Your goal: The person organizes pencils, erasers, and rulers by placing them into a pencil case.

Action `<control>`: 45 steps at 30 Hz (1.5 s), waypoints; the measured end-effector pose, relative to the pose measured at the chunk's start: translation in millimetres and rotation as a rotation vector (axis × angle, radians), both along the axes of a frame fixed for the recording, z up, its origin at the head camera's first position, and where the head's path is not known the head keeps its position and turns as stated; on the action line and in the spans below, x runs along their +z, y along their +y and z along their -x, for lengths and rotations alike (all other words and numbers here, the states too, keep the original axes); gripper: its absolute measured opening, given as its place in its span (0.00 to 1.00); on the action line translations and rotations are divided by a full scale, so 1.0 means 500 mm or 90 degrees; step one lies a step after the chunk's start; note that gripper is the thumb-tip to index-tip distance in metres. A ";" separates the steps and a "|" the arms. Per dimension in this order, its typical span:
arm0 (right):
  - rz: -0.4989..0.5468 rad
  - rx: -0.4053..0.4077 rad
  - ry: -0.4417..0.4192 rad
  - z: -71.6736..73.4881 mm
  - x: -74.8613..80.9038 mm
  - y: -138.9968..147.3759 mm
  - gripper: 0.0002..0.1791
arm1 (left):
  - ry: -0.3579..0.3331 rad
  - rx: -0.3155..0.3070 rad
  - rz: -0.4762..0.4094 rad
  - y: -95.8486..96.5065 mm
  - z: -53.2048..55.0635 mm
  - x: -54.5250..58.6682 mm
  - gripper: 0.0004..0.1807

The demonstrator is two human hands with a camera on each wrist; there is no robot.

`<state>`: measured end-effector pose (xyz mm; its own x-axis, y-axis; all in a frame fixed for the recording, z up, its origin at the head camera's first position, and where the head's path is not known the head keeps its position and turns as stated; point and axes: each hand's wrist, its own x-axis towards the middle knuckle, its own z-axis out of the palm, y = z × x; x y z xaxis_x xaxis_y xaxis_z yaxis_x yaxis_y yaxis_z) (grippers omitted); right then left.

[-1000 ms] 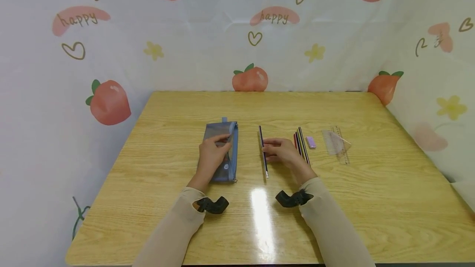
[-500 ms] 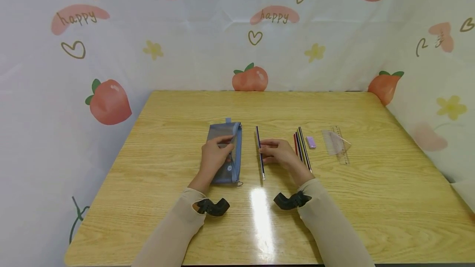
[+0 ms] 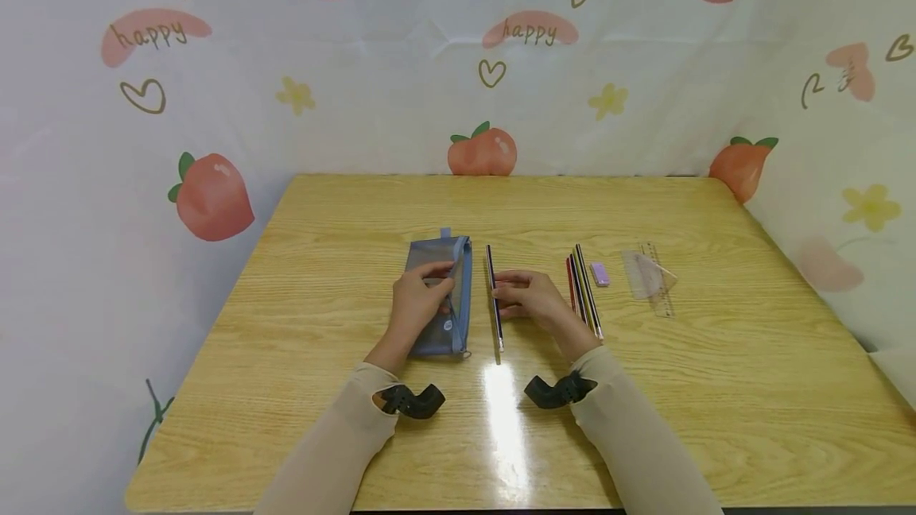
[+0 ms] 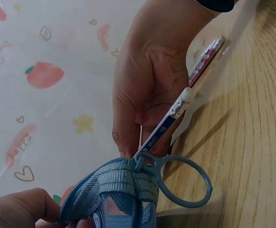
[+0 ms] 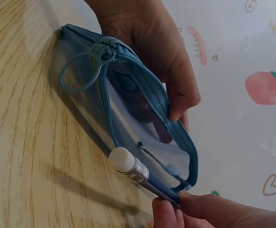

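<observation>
One pencil pinched in fingers of right hand, just to right of pouch on table; long axis almost parallel to unzipped side, not across it. Left hand, nearer to pouch, pinches edge of opening.

Beige sleeves, black wrist mounts

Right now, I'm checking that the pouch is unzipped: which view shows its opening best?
The right wrist view, looking into the opening between parted zipper edges. The head view shows it small and narrow, the left hand partly covering the pouch; the left wrist view shows mainly its zipper end.
</observation>
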<state>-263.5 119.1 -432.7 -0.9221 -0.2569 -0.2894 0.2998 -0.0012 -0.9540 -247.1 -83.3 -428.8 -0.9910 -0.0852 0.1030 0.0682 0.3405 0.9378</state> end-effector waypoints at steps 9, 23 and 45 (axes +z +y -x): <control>0.014 0.011 -0.002 -0.005 0.001 -0.012 0.23 | 0.000 -0.007 -0.022 0.004 -0.002 0.001 0.16; 0.038 0.015 -0.006 -0.006 -0.006 -0.020 0.22 | -0.002 -0.013 -0.035 0.007 -0.002 0.000 0.16; 0.038 0.005 -0.017 -0.007 -0.008 -0.034 0.23 | -0.009 -0.026 -0.037 0.017 -0.008 0.005 0.17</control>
